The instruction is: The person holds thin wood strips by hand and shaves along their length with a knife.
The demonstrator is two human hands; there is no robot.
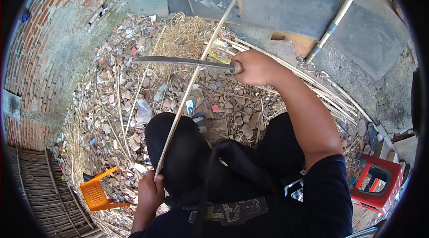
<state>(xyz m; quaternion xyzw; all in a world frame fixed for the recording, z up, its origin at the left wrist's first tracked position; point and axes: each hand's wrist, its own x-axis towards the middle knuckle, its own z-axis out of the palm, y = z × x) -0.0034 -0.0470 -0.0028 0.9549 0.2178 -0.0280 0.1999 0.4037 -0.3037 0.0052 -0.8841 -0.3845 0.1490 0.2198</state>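
Note:
A long, pale bamboo strip point(190, 87) runs slantwise from my lap up toward the grey wall panels. My left hand point(150, 192) is closed round its lower end, beside my left thigh. In my right hand point(255, 67) is the handle of a machete point(187, 61), its long dark blade pointing left. The blade crosses the strip at about mid-length; whether the edge touches it or only overlaps it in view, I cannot tell.
Rubble point(237, 117) and dry straw point(183, 34) cover the ground. Several bamboo strips point(330, 99) lie in a bundle at right. An orange plastic chair point(96, 195) is at lower left, a red plastic stool point(380, 184) at lower right. A brick wall point(40, 59) rises at left.

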